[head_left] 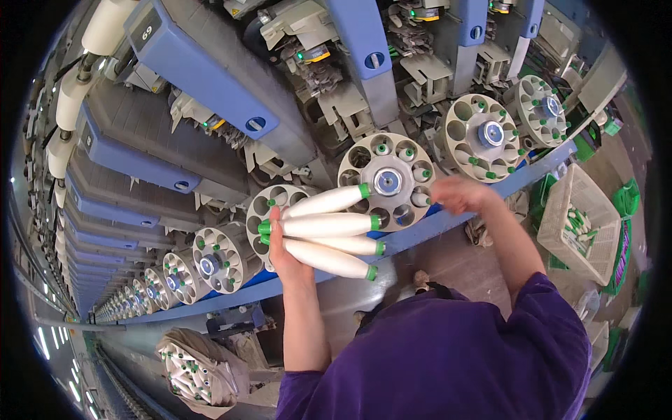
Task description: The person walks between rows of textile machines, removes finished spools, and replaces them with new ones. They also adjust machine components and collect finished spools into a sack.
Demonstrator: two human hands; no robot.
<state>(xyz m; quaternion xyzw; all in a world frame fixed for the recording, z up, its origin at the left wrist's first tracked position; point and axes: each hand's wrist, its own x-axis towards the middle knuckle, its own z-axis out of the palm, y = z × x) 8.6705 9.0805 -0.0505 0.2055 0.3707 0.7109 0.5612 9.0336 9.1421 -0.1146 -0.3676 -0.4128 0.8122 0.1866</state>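
Note:
My left hand (pixel 287 257) is closed around several white yarn bobbins (pixel 325 225) with green ends, fanned out toward the right. They lie in front of a round magazine, hiding much of it. To the right of the bobbins stands another round magazine (pixel 387 183) with a blue hub; some of its pockets hold green-tipped bobbins and others look vacant. Beside its right rim is my right hand (pixel 462 194), smeared by motion. Its fingers are curled inward, but I cannot make out whether anything is in them.
Blue and grey winding machines (pixel 210 77) run in a long row to the far left, with more round magazines (pixel 483 136) along a blue rail (pixel 448 224). A white crate (pixel 595 231) of bobbins stands at right. A cloth sack (pixel 227 371) with bobbins sits at lower left.

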